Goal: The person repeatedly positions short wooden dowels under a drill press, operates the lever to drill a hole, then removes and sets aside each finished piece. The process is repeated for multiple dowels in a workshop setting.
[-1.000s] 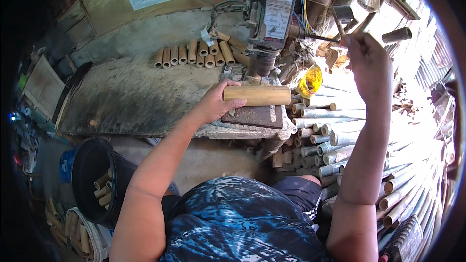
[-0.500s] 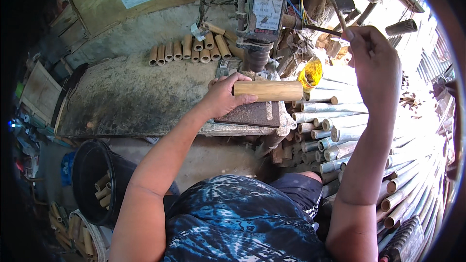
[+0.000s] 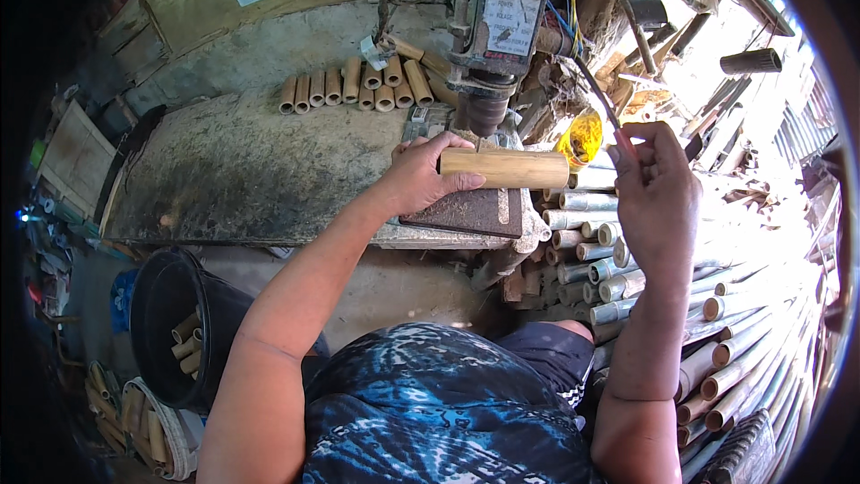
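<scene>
My left hand (image 3: 421,174) is closed around the left end of a pale bamboo tube (image 3: 520,168), thumb along its near side. The tube lies sideways over the brown metal plate (image 3: 470,215) of a drill press (image 3: 507,13). Straight above the tube hangs the drill chuck (image 3: 485,113); a thin bit below it seems to reach the tube's top, though the contact is too small to be sure. On the right, my right hand (image 3: 661,206) is closed on the reddish end of the press's feed lever (image 3: 598,90).
Short bamboo tubes (image 3: 333,85) are stacked at the back of the worn bench (image 3: 242,170). A yellow container (image 3: 582,136) stands beyond the tube's right end. Long bamboo poles (image 3: 735,341) fill the right side. At lower left, a black bucket (image 3: 204,305) holds several cut pieces.
My right hand has come down and slightly left, pulling the lever lower. The chuck sits lower toward the tube. My left hand still grips the tube.
</scene>
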{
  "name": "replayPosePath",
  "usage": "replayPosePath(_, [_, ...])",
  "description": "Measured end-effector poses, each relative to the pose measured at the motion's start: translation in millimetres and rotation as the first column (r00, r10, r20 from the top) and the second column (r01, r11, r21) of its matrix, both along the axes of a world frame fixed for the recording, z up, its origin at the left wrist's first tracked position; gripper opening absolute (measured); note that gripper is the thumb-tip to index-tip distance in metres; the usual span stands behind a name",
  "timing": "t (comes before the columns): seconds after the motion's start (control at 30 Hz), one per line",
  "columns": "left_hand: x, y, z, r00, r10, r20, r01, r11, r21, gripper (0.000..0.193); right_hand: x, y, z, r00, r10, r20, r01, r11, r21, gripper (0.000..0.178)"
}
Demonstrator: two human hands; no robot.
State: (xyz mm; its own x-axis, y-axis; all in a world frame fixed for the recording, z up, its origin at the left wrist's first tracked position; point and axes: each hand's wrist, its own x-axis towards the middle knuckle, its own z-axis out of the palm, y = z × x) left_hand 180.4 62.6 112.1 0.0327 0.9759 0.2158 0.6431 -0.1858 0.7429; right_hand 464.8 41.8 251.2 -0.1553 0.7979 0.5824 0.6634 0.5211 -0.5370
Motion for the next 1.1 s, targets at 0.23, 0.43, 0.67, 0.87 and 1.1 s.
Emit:
replayPosePath(0.23, [3, -2, 2, 1.0, -0.002, -0.017, 0.003, 0.999, 0.051, 0.07, 0, 9, -18, 0.998, -0.011, 0.066, 0.012, 1.0, -0.024, 0.022])
replayPosePath(0.43, [2, -1, 4, 0.999, -0.038, 0.007, 0.038, 0.998, 0.046, 0.068, -10, 18, -30, 0.998, 0.013, 0.068, -0.009, 0.999, -0.054, 0.017])
replayPosePath(0.67, [2, -4, 7, 0.999, -0.031, -0.033, 0.033, 0.997, 0.065, 0.063, -25, 60, -45, 0.994, -0.008, 0.106, 0.004, 0.999, 0.034, 0.022])
replayPosePath(0.87, [4, -2, 9, 0.998, -0.023, -0.052, 0.03, 0.99, 0.137, 0.061, -45, 136, -59, 0.992, -0.065, 0.106, 0.064, 0.998, 0.015, 0.03])
replayPosePath(1.1, [4, -2, 8, 0.994, 0.03, -0.107, -0.015, 0.99, 0.143, 0.06, -64, 189, -51, 0.997, -0.067, -0.026, 0.067, 0.997, 0.028, 0.028])
